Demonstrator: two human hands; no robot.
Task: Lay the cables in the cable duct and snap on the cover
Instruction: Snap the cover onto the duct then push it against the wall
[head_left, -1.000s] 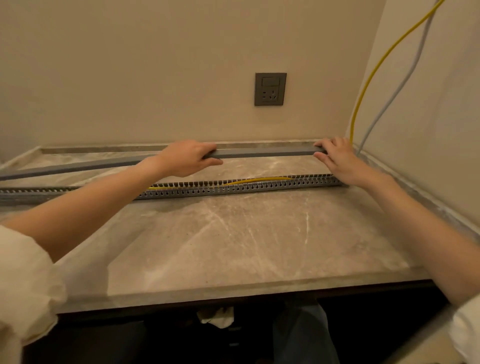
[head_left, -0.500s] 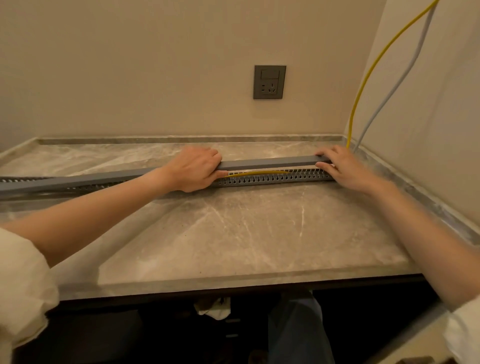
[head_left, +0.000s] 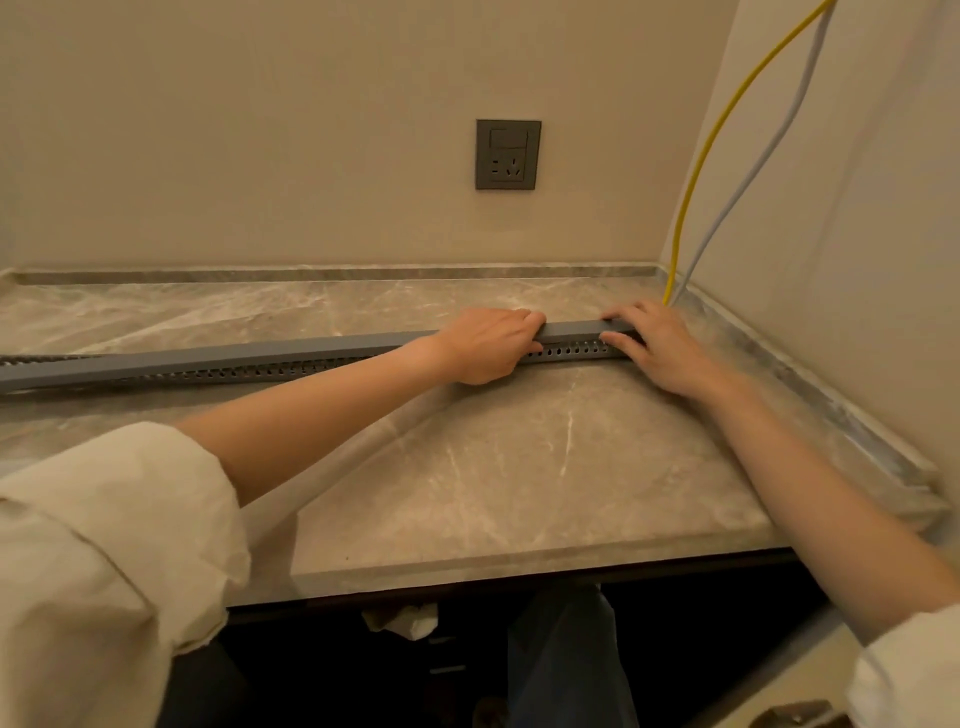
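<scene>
Cover (head_left: 311, 349), behind the duct (head_left: 571, 351) a second ago, now lies atop it; left hand (head_left: 488, 345) grips it, right hand (head_left: 662, 348) at 1 o'clock presses flat. Snapping seems next.

Beige walls meet in a corner above a marble countertop (head_left: 509, 483); a grey socket (head_left: 508, 154) is set in the back wall.

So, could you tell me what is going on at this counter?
A person is fitting the grey cover onto the slotted cable duct on the stone counter. The left hand grips the cover and the right hand presses on its right end. A yellow cable and a grey cable run down the corner wall to that end. At the far left the cover does not look fully seated.
</scene>
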